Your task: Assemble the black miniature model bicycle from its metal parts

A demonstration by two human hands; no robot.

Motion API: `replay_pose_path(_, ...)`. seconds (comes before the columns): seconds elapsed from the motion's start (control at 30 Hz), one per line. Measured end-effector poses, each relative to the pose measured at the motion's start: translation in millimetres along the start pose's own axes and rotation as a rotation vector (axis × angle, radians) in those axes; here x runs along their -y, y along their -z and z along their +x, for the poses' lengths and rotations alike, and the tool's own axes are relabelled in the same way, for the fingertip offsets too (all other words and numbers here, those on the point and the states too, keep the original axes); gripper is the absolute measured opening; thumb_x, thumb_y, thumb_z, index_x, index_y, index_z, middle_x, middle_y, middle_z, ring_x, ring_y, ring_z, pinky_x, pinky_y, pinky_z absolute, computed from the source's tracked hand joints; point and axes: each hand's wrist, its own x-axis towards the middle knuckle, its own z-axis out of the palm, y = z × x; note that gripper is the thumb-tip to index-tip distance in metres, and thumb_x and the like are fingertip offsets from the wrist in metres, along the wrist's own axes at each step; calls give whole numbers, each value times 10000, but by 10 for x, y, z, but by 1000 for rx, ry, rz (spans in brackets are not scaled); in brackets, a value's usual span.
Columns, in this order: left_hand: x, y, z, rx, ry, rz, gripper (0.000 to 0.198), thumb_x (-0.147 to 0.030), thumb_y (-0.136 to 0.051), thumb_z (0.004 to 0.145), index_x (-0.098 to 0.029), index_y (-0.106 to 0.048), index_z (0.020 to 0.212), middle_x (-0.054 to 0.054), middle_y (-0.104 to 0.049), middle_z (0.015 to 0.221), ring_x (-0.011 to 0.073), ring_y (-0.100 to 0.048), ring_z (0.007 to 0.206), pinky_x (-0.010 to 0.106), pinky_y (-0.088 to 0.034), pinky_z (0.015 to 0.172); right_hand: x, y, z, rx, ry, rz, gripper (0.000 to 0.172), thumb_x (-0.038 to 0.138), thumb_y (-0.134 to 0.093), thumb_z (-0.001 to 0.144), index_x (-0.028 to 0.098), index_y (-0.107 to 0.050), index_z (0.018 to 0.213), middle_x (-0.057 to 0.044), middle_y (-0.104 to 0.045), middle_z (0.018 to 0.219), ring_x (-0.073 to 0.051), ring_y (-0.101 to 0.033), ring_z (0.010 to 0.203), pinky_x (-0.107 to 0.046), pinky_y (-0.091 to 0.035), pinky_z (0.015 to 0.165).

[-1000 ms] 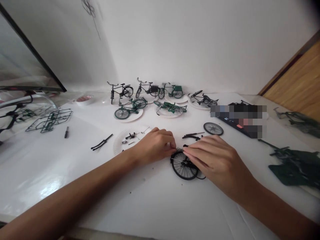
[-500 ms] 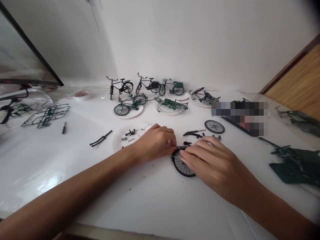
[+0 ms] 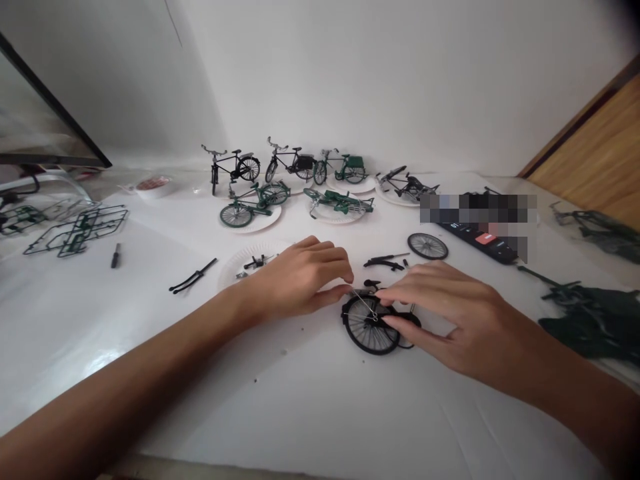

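Observation:
A small black spoked model wheel [image 3: 369, 325] with its mudguard lies flat on the white table [image 3: 310, 400]. My left hand [image 3: 300, 280] rests just left of it, thumb and fingers pinched on a thin metal rod that slants to the wheel's hub. My right hand [image 3: 450, 313] reaches in from the right, fingers curled over the wheel's right side and touching it. A second loose wheel [image 3: 427, 246] lies behind my right hand, beside some black frame pieces [image 3: 385, 262].
A paper plate [image 3: 235, 263] with small parts sits behind my left hand, a black fork [image 3: 193, 276] to its left. Several finished model bicycles [image 3: 295, 177] stand at the back. Green part sprues [image 3: 75, 230] lie far left, dark green parts [image 3: 590, 320] far right, a phone [image 3: 480, 237] behind.
My right hand has drawn back off the wheel, uncovering most of it. My left hand's pinch has loosened slightly and the thin rod now shows over the hub.

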Motion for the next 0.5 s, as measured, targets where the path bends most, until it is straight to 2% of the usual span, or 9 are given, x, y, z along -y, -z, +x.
replay_pose_path(0.13, -104, -6, 30, -19, -95, 30, 191, -216, -494, 1029, -141, -666, 1061, 79, -705, 1116, 197, -614, 974, 338, -437, 872, -20, -14, -12, 63, 9, 45, 193, 205, -686, 915, 202, -651, 1104, -12, -689, 933, -168, -623, 887, -377, -464, 901)
replay_pose_path(0.27, -189, -30, 68, 44, -189, 109, 253, -139, -412, 1044, -137, -665, 1035, 90, -724, 1083, 210, -619, 984, 348, -439, 848, 42, -33, 6, 66, -10, 80, 91, 177, -652, 934, 197, -644, 1023, -5, -683, 911, -159, -618, 881, -367, -449, 912)
replay_pose_path(0.37, -205, -42, 77, 50, -211, 126, 292, -112, -368, 1047, -133, -656, 1005, 97, -727, 1025, 205, -630, 938, 356, -448, 839, 77, -51, 23, 57, -48, 91, 36, 172, -647, 932, 194, -631, 955, -1, -662, 866, -160, -606, 861, -354, -453, 874)
replay_pose_path(0.5, -187, -58, 68, 41, -215, 120, 300, -102, -355, 1044, -131, -647, 980, 99, -721, 1001, 199, -636, 907, 351, -457, 845, 78, -79, 19, 63, -89, 94, 51, 167, -641, 932, 196, -623, 971, -7, -657, 893, -166, -603, 893, -348, -455, 869)
